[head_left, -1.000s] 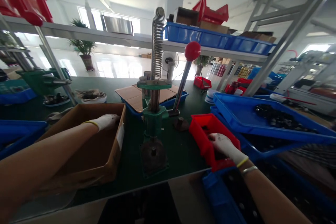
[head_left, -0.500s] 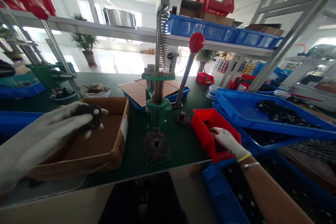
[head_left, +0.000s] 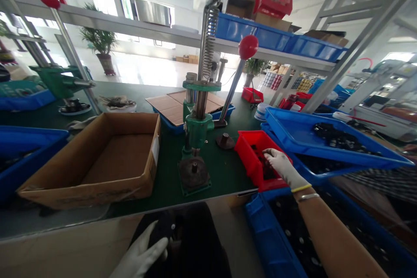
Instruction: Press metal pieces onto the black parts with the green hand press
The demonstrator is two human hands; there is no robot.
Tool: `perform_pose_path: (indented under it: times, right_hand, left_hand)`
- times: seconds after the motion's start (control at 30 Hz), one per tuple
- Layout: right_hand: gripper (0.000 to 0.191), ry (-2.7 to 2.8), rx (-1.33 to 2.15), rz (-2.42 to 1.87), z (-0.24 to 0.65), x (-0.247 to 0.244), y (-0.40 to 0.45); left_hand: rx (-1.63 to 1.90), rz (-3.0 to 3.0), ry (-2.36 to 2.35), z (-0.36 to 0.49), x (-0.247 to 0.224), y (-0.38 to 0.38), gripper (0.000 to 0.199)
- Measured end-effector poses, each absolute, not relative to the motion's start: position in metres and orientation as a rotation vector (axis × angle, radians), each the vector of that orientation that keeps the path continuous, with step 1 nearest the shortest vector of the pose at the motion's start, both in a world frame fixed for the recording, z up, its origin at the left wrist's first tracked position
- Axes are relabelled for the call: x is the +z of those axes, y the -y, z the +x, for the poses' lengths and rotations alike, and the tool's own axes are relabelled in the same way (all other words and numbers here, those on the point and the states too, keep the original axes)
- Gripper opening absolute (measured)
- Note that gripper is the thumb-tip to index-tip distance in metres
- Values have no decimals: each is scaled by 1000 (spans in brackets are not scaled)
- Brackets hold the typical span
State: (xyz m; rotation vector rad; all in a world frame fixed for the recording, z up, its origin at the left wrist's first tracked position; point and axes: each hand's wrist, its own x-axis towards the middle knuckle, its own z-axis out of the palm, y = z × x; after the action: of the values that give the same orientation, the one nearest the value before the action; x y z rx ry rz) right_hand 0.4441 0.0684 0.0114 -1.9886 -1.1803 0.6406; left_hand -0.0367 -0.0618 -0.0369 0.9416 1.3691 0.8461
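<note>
My left hand (head_left: 143,249), in a pale work glove, is low in front of my dark-clothed lap. Its fingers are closed on a black part (head_left: 167,227) with a small light round spot; the part's outline blends into the dark clothing. My right hand (head_left: 280,166), gloved as well, reaches into the red bin (head_left: 246,161), which contains small dark pieces (head_left: 267,171). Its fingers are drawn together there, and what they pinch, if anything, is hidden. Between the hands stands a green hand press (head_left: 197,132) with a red-knobbed lever (head_left: 248,47) and a dark round base plate (head_left: 194,173).
A cardboard box (head_left: 97,193) stands left of the press, beside a blue bin (head_left: 35,138). Blue trays (head_left: 293,132) with black parts are stacked at right; another blue bin (head_left: 260,226) sits below the table edge. A dark round metal piece (head_left: 225,141) lies near the lever.
My left hand has moved from above the cardboard box down and right to my lap, carrying the black part. My right hand stays in the red bin. The view has shifted slightly.
</note>
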Motion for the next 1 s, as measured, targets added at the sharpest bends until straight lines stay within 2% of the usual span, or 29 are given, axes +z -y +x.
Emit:
perform_pose_path:
  times: [0.13,0.2,0.33,0.47,0.7,0.87,1.0]
  right_hand:
    - [27,1186,630,-1955,445,9,-68]
    - [22,1196,633,-1942,444,7,-67]
    - [27,1188,619,-1912,441,10,-65]
    - [34,1145,585,-1861,436,19,-64]
    - [40,1097,516,-1717,412,54,-53]
    - [44,1135,603,-1439,341,76,-43]
    - [39,1340,891,-1336,256,53,-49]
  left_hand:
    - [922,923,-1354,-31,-37,61,88]
    - [952,922,-1320,-29,-25,59,92]
    - [938,927,-1344,-28,8,53,77]
    - [883,859,-1289,-28,22,46,80]
    - [1079,1023,-1317,-17,16,29,78]
    - [1252,977,-1212,-4,20,7,61]
    - [1285,1017,-1158,3,19,-10,49]
